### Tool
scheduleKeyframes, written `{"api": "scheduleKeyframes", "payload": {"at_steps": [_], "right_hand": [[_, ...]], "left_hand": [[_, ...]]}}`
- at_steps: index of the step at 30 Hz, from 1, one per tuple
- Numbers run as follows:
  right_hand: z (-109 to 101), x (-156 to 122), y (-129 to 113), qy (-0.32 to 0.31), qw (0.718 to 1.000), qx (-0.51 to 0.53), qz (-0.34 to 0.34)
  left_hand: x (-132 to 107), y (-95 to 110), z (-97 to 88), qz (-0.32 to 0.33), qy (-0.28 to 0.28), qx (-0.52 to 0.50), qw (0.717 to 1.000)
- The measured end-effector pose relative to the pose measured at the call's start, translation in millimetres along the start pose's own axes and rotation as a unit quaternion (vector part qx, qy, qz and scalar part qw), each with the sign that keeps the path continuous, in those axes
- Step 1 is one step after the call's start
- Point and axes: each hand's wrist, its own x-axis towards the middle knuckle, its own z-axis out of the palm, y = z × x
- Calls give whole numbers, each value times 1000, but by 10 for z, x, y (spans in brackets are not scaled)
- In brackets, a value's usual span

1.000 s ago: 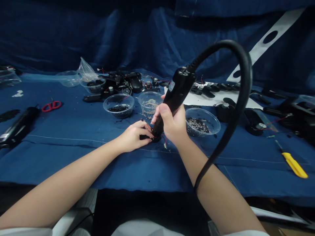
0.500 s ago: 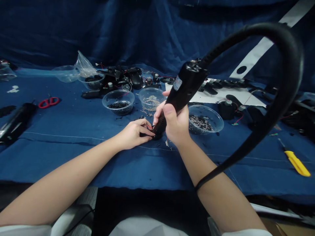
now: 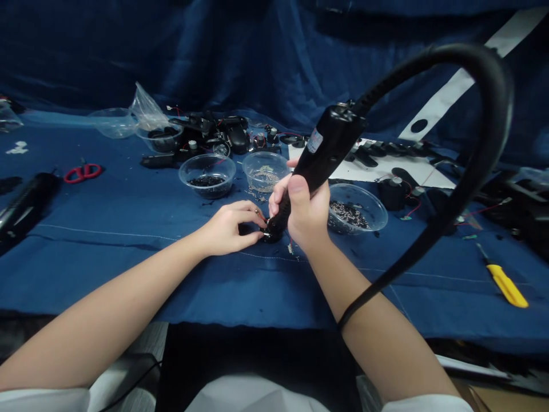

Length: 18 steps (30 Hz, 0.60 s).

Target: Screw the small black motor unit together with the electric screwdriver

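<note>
My right hand point(image 3: 312, 216) is wrapped round a black corded electric screwdriver point(image 3: 326, 143), thumb along its body. The tool leans with its cord end up and to the right, its lower end down over a small black part point(image 3: 269, 235) on the blue cloth. My left hand point(image 3: 227, 230) pinches that part from the left side, with fingers and thumb at its edge. A red wire shows by the fingertips. Hand and tool cover most of the part, and the tool's tip is hidden. A thin wire with a small white connector point(image 3: 290, 248) lies just right of the part.
A thick black cord point(image 3: 493, 86) loops over the right side to my right forearm. Behind the hands stand clear tubs of small black pieces point(image 3: 207, 174), screws point(image 3: 266, 171) and mixed pieces point(image 3: 358, 209). Red-handled scissors point(image 3: 83, 172) lie left, a yellow screwdriver point(image 3: 508, 285) right.
My left hand has drawn slightly left and up, so more of the black part's edge shows. The electric screwdriver stays over the part, barely shifted. The view has turned slightly.
</note>
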Motion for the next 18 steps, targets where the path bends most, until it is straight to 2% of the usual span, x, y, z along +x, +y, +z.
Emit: {"api": "scheduleKeyframes", "payload": {"at_steps": [5, 9, 18], "right_hand": [[2, -4, 0, -2, 1000, 8, -2], [8, -4, 0, -3, 1000, 4, 4], [-5, -18, 17, -9, 1000, -13, -11]], "left_hand": [[-4, -29, -6, -41, -40, 53, 997], [7, -23, 65, -44, -83, 91, 991], [37, -33, 136, -46, -86, 117, 988]]}}
